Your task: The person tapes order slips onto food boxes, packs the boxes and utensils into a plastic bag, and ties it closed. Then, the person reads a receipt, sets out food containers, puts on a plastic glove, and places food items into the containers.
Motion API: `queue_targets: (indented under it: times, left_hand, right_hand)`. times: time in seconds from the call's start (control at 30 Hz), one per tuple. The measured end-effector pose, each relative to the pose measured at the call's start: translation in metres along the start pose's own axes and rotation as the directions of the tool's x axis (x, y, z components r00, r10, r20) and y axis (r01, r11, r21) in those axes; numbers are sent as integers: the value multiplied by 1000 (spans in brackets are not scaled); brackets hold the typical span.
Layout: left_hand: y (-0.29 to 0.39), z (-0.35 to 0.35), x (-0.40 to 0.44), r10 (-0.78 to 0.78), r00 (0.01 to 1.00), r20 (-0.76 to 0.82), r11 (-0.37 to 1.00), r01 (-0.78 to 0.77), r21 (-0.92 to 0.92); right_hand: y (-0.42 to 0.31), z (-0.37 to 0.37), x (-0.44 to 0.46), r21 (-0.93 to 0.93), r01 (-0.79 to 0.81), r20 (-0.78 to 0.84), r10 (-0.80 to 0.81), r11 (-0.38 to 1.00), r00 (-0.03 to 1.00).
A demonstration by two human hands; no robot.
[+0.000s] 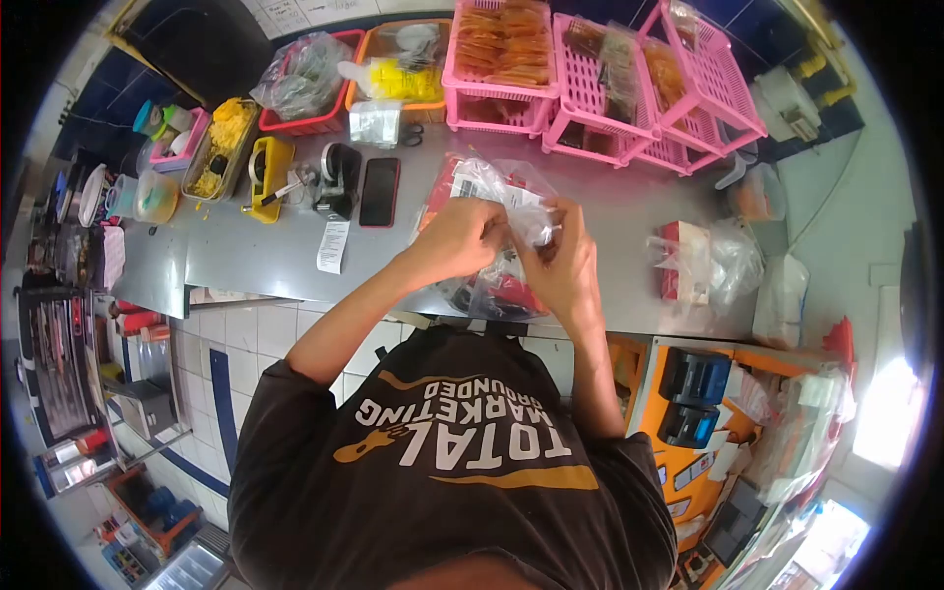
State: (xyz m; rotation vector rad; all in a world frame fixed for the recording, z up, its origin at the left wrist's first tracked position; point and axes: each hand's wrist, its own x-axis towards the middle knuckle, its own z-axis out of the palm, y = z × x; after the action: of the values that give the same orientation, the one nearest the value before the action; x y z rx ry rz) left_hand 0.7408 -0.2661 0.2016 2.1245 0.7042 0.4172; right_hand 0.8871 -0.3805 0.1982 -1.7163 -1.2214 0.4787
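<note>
Both hands meet over the near edge of the metal counter, at a clear plastic bag (531, 222) with red and white contents. My left hand (462, 236) has its fingers curled in a pinch at the bag's left side. On the other side my right hand (565, 261) grips the bunched plastic between thumb and fingers. More of the bag and a red packet (511, 291) show beneath the hands. Red packaging with a white label (476, 181) lies just behind them. Part of what the fingers hold is hidden by the hands.
Left of the hands, a phone (380, 193), a tape dispenser (337, 180) and a paper receipt (332, 246) lie on the counter (610, 236). Pink baskets (602, 98) line the back. A red box in plastic (685, 262) sits at right.
</note>
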Motion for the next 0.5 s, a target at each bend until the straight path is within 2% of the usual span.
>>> queue_targets:
  times: [0.07,0.13,0.2,0.23,0.3,0.33,0.37,0.4,0.43,0.47,0.5]
  left_hand:
    - [-2,3,0,31,999,-18,999,-30,40]
    - [-6,2,0,-18,1000,-4,999,18,39]
    - [-13,1,-1,7,1000,-3,998,-6,69]
    - [-16,-1,-1,28,1000,-2,995,-27,100]
    - [-19,-9,-3,51,999,-3,991,-50,121]
    - [-19,-11,-1,69,998,-10,987,-67,145]
    - [-18,-12,5,74,997,-16,987,-71,141]
    - [-20,-15,13,218,974,-67,963,-203,174]
    - [-21,-19,23,361,926,-115,918,-331,216]
    - [-24,-21,27,356,926,-122,922,-327,208]
    - [-27,-24,29,312,948,-58,943,-301,143]
  right_hand:
    - [1,1,16,-65,73,93,-66,995,993]
    - [3,1,31,-99,114,136,-100,989,986]
    - [9,1,40,-67,287,254,-261,956,931]
    - [10,1,42,-72,286,252,-260,956,932]
    - [11,1,42,-74,164,266,-139,984,954]
    - [11,3,38,-80,166,264,-140,983,954]
    - [11,5,31,-15,264,181,-257,965,949]
    - [9,6,24,45,364,94,-366,930,926]
    - [4,4,23,39,373,99,-375,927,922]
    - [-3,0,17,6,349,126,-347,937,929]
    - [-9,-5,9,-26,323,153,-315,946,937]
